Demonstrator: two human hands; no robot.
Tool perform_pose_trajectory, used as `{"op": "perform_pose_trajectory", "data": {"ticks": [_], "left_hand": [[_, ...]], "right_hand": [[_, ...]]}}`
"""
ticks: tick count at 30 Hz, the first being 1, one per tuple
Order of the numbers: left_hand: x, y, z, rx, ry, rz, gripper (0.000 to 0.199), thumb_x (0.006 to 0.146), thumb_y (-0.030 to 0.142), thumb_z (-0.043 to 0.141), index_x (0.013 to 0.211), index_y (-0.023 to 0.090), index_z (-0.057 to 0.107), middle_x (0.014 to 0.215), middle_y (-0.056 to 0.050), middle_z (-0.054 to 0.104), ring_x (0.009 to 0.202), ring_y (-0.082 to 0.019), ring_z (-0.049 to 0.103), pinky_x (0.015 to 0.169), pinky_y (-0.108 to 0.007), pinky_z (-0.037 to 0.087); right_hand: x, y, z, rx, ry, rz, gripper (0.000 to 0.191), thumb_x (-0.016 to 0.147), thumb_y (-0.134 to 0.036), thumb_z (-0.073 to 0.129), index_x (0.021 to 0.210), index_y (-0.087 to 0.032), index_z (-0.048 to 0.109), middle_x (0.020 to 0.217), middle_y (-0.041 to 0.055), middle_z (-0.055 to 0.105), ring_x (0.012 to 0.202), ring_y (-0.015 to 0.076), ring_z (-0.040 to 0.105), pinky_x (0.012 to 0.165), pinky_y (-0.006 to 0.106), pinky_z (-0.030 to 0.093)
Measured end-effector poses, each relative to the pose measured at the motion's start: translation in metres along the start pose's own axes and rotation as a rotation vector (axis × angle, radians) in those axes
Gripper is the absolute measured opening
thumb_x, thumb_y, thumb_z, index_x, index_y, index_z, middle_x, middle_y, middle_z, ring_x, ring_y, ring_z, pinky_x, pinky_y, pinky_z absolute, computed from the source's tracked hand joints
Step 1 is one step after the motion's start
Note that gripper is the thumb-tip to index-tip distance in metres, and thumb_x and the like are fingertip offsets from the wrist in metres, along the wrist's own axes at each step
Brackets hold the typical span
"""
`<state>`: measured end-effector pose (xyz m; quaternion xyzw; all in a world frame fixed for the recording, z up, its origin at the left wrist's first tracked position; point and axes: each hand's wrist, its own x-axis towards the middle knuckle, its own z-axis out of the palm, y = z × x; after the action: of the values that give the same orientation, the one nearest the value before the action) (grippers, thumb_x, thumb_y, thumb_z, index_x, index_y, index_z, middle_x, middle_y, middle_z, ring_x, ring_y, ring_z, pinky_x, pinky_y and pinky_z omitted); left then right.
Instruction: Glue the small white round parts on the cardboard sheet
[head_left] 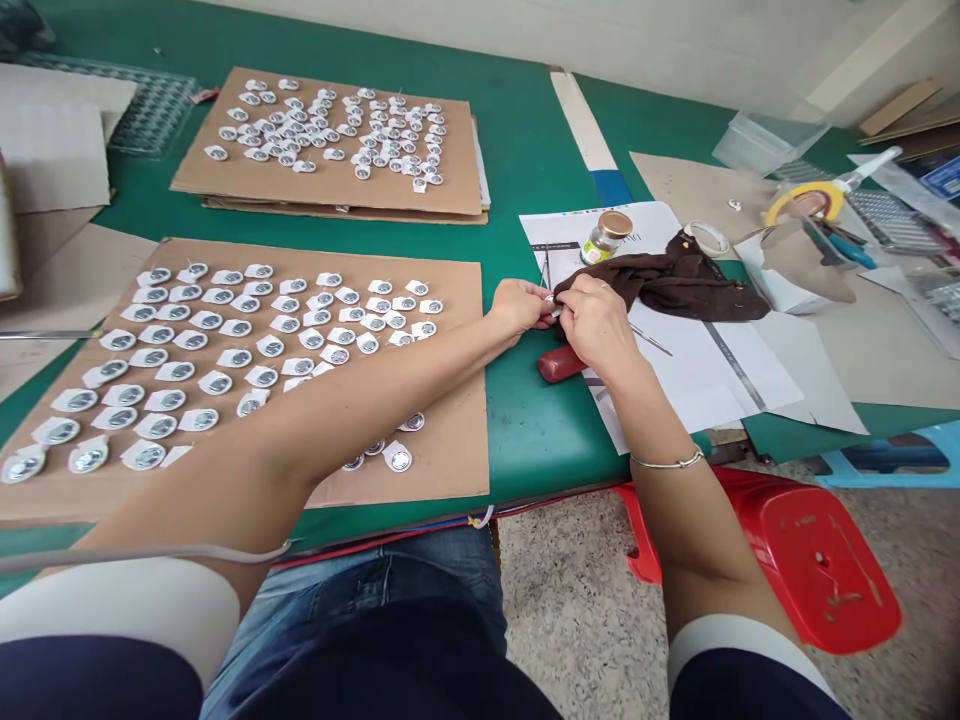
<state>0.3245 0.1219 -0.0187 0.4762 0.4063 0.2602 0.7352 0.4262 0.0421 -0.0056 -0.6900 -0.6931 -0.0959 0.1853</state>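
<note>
My left hand (520,306) and my right hand (598,322) meet over the green table. Both sets of fingers are pinched around a small white-and-silver piece (556,309), mostly hidden by the fingertips. Just behind them lies a dark brown cloth (675,280). A dark red handle-like object (561,364) is below my right hand, and tweezers (651,340) rest on the white printed sheet (705,375) to its right. Under my left forearm, a cardboard sheet (450,470) carries rows of round silver discs with white paper tabs (235,357).
A second stack of cardboard (195,175) with similar discs stands farther back. A small gold-lidded jar (606,238) sits behind the cloth. Yellow tape (787,203), a white ring (706,240) and clear plastic trays (765,140) are on the right. A red stool (817,560) stands below the table edge.
</note>
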Motion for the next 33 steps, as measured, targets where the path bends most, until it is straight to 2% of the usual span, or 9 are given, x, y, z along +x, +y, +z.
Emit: {"op": "perform_pose_trajectory", "data": {"ticks": [5, 9, 11, 13, 16, 19, 21, 25, 33], "left_hand": [[0.004, -0.004, 0.002, 0.038, -0.003, 0.022, 0.016, 0.063, -0.005, 0.061, 0.059, 0.01, 0.06, 0.046, 0.0, 0.057, 0.043, -0.01, 0.055, 0.057, -0.027, 0.052], [0.003, -0.007, 0.003, 0.053, -0.019, 0.065, 0.019, 0.063, -0.008, 0.056, 0.056, 0.01, 0.06, 0.045, 0.002, 0.055, 0.041, -0.008, 0.053, 0.057, -0.023, 0.051], [0.001, -0.006, 0.002, 0.036, -0.036, 0.08, 0.017, 0.066, -0.006, 0.057, 0.058, 0.01, 0.059, 0.048, 0.001, 0.056, 0.041, -0.007, 0.053, 0.056, -0.022, 0.05], [-0.001, -0.006, -0.001, 0.009, -0.063, 0.084, 0.013, 0.07, -0.001, 0.059, 0.063, 0.009, 0.059, 0.052, 0.0, 0.059, 0.043, -0.007, 0.054, 0.056, -0.022, 0.05], [-0.003, -0.005, -0.007, -0.037, -0.111, 0.077, 0.009, 0.071, 0.002, 0.064, 0.071, 0.01, 0.058, 0.058, -0.001, 0.061, 0.048, -0.008, 0.058, 0.058, -0.022, 0.052], [-0.002, -0.007, -0.013, -0.074, -0.155, 0.069, 0.012, 0.072, 0.001, 0.063, 0.075, 0.01, 0.056, 0.061, -0.003, 0.063, 0.055, -0.01, 0.062, 0.062, -0.024, 0.053], [-0.002, -0.009, -0.015, -0.089, -0.172, 0.069, 0.013, 0.072, -0.001, 0.062, 0.076, 0.01, 0.055, 0.062, -0.003, 0.064, 0.057, -0.011, 0.063, 0.064, -0.025, 0.053], [-0.001, -0.011, -0.016, -0.106, -0.185, 0.084, 0.016, 0.07, -0.001, 0.065, 0.076, 0.01, 0.055, 0.064, -0.004, 0.065, 0.058, -0.012, 0.064, 0.064, -0.025, 0.052], [-0.002, -0.014, -0.015, -0.107, -0.185, 0.112, 0.015, 0.071, -0.003, 0.063, 0.075, 0.009, 0.056, 0.062, -0.003, 0.064, 0.06, -0.011, 0.063, 0.062, -0.022, 0.05]], "right_hand": [[0.007, 0.003, 0.002, 0.015, -0.004, -0.061, 0.025, 0.077, -0.012, 0.039, 0.074, -0.017, 0.063, 0.078, 0.0091, 0.055, 0.075, 0.0206, 0.047, 0.067, 0.035, 0.04], [0.005, -0.001, 0.0, 0.145, -0.035, -0.094, 0.026, 0.081, -0.014, 0.037, 0.082, -0.019, 0.063, 0.083, 0.0071, 0.057, 0.078, 0.0191, 0.051, 0.071, 0.034, 0.044], [0.001, -0.003, -0.004, 0.237, 0.057, -0.065, 0.026, 0.083, -0.017, 0.037, 0.088, -0.02, 0.063, 0.088, 0.0068, 0.058, 0.082, 0.0183, 0.054, 0.076, 0.033, 0.046], [-0.004, 0.0, -0.008, 0.323, 0.223, 0.008, 0.024, 0.085, -0.02, 0.039, 0.092, -0.02, 0.062, 0.09, 0.006, 0.059, 0.085, 0.0169, 0.056, 0.079, 0.032, 0.047], [-0.01, 0.013, -0.012, 0.36, 0.476, 0.204, 0.024, 0.084, -0.023, 0.04, 0.092, -0.017, 0.062, 0.088, 0.0057, 0.062, 0.086, 0.0165, 0.059, 0.083, 0.033, 0.048], [-0.011, 0.027, -0.01, 0.371, 0.584, 0.393, 0.026, 0.083, -0.022, 0.038, 0.092, -0.015, 0.062, 0.089, 0.0061, 0.064, 0.086, 0.0171, 0.061, 0.084, 0.035, 0.049], [-0.01, 0.032, -0.007, 0.403, 0.591, 0.433, 0.027, 0.082, -0.023, 0.038, 0.092, -0.015, 0.062, 0.089, 0.0056, 0.065, 0.086, 0.017, 0.062, 0.083, 0.035, 0.049], [-0.009, 0.03, -0.004, 0.458, 0.582, 0.413, 0.025, 0.079, -0.021, 0.043, 0.09, -0.014, 0.064, 0.086, 0.0049, 0.067, 0.082, 0.0159, 0.062, 0.081, 0.033, 0.05], [-0.012, 0.024, -0.006, 0.462, 0.484, 0.387, 0.022, 0.077, -0.019, 0.048, 0.088, -0.018, 0.068, 0.083, 0.0032, 0.068, 0.078, 0.0162, 0.063, 0.079, 0.032, 0.051]]}}
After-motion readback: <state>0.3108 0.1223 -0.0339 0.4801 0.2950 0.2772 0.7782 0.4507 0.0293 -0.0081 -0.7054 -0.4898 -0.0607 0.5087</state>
